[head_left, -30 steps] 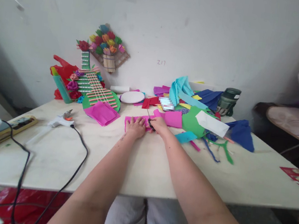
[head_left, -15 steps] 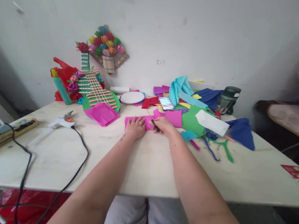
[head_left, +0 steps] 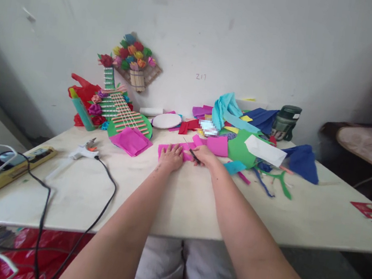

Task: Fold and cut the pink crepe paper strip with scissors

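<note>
A strip of pink crepe paper [head_left: 186,154] lies flat on the white table in front of me. My left hand [head_left: 171,157] presses down on it, fingers spread. At its right end, my right hand [head_left: 203,155] is closed around black-handled scissors [head_left: 193,155], whose thin blades point away to the upper left over the paper. Just behind my right hand lies another pink piece [head_left: 217,145]. A folded stack of magenta paper [head_left: 131,141] rests to the left, on the edge of a green guitar-shaped craft [head_left: 148,125].
A glue gun [head_left: 84,153] with its black cord and a power strip [head_left: 36,155] lie at the left. On the right are a green sheet [head_left: 240,148], a white paper [head_left: 264,150], blue pieces [head_left: 302,163] and a dark green bottle [head_left: 286,122]. A white disc [head_left: 167,120] sits behind.
Both hands stay on the pink paper with almost no movement. The whole view has shifted slightly, so things on the left appear a little further right.
</note>
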{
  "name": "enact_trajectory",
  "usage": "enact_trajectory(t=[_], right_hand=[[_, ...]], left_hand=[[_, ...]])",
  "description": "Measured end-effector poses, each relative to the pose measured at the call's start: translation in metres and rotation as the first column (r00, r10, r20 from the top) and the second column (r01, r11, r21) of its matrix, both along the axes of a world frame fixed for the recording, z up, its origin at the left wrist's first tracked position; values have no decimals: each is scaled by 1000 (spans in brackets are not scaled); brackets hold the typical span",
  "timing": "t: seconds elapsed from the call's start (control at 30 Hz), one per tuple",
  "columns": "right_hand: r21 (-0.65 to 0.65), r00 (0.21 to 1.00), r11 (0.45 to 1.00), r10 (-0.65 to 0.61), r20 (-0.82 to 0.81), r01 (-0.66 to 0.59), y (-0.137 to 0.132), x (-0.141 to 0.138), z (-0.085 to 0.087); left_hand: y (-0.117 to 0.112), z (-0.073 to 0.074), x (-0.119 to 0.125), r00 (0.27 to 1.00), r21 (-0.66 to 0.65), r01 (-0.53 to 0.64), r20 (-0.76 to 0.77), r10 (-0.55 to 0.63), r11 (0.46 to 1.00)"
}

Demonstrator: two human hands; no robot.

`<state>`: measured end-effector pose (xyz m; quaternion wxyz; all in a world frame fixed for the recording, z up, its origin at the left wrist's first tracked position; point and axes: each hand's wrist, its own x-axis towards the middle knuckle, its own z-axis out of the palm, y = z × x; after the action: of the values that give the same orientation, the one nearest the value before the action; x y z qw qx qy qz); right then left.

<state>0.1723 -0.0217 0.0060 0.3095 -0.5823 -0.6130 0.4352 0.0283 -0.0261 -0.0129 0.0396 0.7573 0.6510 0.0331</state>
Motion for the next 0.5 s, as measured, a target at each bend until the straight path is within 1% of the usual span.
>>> enact_trajectory(t=[0.1, 0.17, 0.27, 0.33, 0.43, 0.5], right_hand=[[75, 992, 996, -50, 117, 41, 3, -2, -3], [178, 969, 982, -103, 225, 63, 7, -3, -2], [370, 906, 924, -237, 350, 99, 11, -7, 3], [412, 871, 906, -275, 407, 94, 14, -12, 8], [431, 846, 901, -263, 464, 44, 17, -24, 20], [440, 817, 898, -269, 511, 21, 16, -32, 31]], left_hand=[[0, -1, 0, 1000, 3, 1, -1, -1, 1000], [0, -1, 0, 1000, 4, -1, -1, 1, 1000], [0, -1, 0, 1000, 3, -5, -4, 5, 1000], [0, -2, 0, 1000, 10, -6, -8, 6, 1000], [0, -3, 0, 1000, 20, -4, -13, 4, 1000], [0, -4, 0, 1000, 21, -4, -11, 4, 1000]])
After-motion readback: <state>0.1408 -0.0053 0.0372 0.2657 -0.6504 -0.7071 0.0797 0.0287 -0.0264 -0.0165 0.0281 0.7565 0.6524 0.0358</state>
